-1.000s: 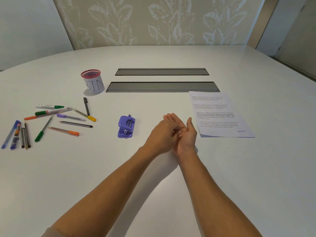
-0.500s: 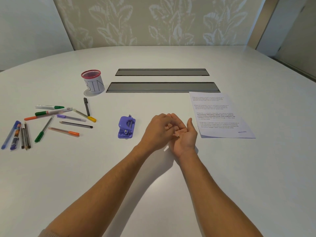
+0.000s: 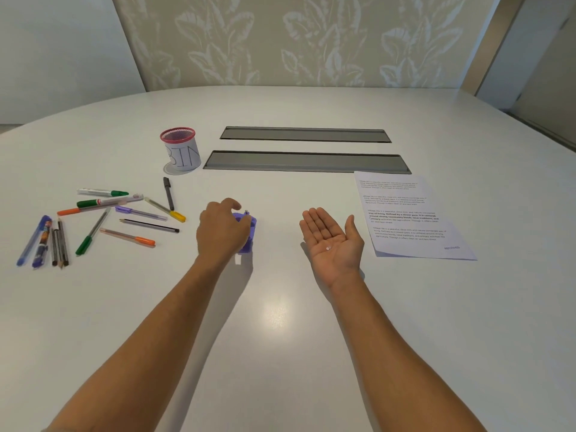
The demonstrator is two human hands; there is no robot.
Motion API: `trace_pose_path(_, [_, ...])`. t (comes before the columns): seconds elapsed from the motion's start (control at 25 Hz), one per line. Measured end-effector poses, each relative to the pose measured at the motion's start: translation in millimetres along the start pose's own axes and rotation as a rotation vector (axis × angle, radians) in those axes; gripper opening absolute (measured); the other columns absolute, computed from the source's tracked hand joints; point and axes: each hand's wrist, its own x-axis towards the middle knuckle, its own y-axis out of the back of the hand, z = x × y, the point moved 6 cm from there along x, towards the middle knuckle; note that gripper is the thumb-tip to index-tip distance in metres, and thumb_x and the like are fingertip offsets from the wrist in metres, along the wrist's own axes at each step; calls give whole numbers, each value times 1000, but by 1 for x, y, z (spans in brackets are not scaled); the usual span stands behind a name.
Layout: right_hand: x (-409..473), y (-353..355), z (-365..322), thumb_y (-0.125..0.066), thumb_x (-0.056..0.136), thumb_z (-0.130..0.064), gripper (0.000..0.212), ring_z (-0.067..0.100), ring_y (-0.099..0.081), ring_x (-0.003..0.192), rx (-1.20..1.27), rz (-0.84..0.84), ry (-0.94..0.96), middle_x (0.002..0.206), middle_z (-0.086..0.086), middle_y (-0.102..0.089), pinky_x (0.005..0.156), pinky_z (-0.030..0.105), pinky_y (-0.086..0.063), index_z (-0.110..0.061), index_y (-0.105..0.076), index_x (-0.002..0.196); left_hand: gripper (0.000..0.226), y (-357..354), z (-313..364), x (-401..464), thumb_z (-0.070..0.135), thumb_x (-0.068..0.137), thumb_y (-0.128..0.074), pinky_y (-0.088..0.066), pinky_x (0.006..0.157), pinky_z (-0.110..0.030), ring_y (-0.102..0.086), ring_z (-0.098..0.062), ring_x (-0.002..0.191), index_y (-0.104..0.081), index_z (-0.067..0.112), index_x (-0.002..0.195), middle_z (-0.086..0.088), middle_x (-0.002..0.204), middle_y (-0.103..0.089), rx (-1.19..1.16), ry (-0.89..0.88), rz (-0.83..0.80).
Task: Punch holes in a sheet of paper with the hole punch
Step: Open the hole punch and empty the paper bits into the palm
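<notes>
- The left hand [image 3: 223,233] is lying over the purple hole punch [image 3: 249,227], fingers curled around it in a grasp; most of the punch is hidden beneath the palm, and it is sitting on the white table [image 3: 280,322].
- The right hand [image 3: 332,240] is lying released and flat, palm up, fingers together and extended, well apart from the left hand.
- 2 tiny white paper dots [image 3: 329,248] are resting in the hollow of the right palm.
- The printed sheet of paper [image 3: 408,216] is lying flat just to the right of the right hand, not touching it.
- Loose pens and pencils [image 3: 103,218] are lying scattered to the left of the left hand.
- A red mesh cup marked "BIN" [image 3: 180,151] is standing beyond the left hand, farther up the table.
</notes>
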Motion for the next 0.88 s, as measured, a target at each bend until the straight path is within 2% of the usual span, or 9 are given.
trace_pose_path(0.12, [2,-3,7,-46,97,-48,63,37,-65,111,-16,-7,-9,123,25,-64,98,46,-50,8,-57,124,37,-12,-13,2,23,86,-68,-54,67,-32,-59,-23,89,-55,20,120,-8,117,-59,-187,129,-154])
trace_pose_path(0.24, [3,-2,7,-46,97,-49,64,37,-64,112,-20,-15,-6,123,25,-65,100,46,-49,8,-57,124,30,-13,-18,5,13,87,-67,-48,53,-23,-60,-19,78,-57,21,114,-8,112,-61,-351,172,-140])
trace_pose_path(0.36, [3,0,4,-47,97,-48,64,37,-64,113,-12,-17,10,122,25,-65,102,47,-48,9,-57,124,26,-12,-21,10,11,86,-68,-53,58,-27,-66,-25,88,-61,22,109,-9,110,-63,-458,221,-152])
trace_pose_path(0.64, [6,1,3,-48,96,-49,65,36,-64,112,-22,-22,16,122,25,-65,100,46,-49,9,-57,123,24,-6,-33,16,10,86,-67,-57,62,-33,-67,-28,87,-65,21,107,-12,108,-66,-485,247,-182])
trace_pose_path(0.8, [5,2,3,-49,95,-50,66,37,-63,114,-15,-32,20,123,26,-64,101,47,-48,9,-57,124,20,-6,-27,13,19,88,-66,-55,66,-33,-65,-27,91,-63,24,108,-10,114,-65,-379,187,-196])
trace_pose_path(0.88, [4,2,1,-50,95,-50,66,37,-63,114,-5,-37,28,124,26,-64,101,47,-48,9,-57,124,30,-3,-19,9,32,86,-68,-54,74,-36,-60,-28,103,-61,25,115,-8,120,-61,-208,113,-145])
